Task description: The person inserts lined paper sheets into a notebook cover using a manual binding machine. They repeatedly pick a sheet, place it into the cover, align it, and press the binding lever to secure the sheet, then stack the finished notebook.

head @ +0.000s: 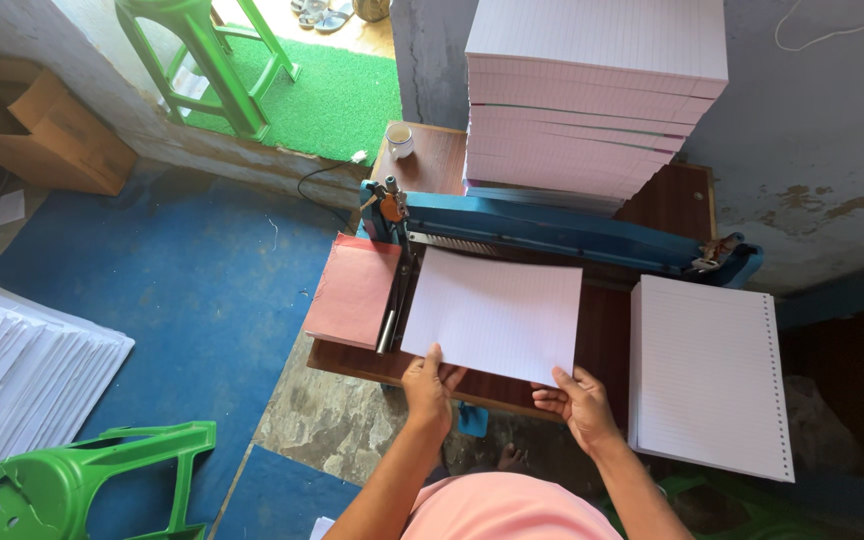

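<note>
Ruled sheet bundle (495, 313) gripped at near edge by left hand (427, 385) and right hand (577, 402), fingers clamped on it, before blue punching machine (562, 228); punched stack (707, 375) alongside.

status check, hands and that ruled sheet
Left hand and right hand grip ruled paper sheets by near edge. Sheets lie before blue punching machine. Nothing in the way.

Matt ruled paper sheets (494, 312), wood table (672, 200)
</note>
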Tool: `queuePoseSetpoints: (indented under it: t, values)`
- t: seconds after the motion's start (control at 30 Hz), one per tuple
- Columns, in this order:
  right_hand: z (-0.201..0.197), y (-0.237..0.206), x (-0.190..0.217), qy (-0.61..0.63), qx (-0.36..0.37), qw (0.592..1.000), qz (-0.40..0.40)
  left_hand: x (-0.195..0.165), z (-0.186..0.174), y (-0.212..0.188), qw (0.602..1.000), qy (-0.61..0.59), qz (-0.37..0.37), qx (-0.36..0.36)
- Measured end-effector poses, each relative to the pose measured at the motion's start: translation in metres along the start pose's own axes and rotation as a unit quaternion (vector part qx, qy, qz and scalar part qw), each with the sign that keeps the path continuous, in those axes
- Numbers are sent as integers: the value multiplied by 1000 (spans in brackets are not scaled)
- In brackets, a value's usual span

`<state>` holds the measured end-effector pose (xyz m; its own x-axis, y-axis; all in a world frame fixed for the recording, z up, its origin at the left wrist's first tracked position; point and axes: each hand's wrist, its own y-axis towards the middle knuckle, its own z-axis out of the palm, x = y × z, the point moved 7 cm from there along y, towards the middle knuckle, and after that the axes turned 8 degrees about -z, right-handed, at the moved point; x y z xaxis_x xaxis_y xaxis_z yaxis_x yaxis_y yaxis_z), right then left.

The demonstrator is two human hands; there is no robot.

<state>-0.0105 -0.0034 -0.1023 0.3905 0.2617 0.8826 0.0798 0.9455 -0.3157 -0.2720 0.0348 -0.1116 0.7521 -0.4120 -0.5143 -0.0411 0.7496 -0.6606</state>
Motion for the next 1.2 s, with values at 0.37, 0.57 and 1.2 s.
queuePoseSetpoints:
  t: [0.37, 0.57, 1.2]
  values:
    - [-1, 17, -5, -6, -46, 995, 90, 17, 1, 41, 998, -23, -67, -1]
    - [9, 33, 8, 7, -42, 994, 98, 9, 18, 50, 996, -37, -76, -7]
    - [30, 64, 19, -39, -25, 993, 107, -8, 26, 71, 994, -59, -85, -22]
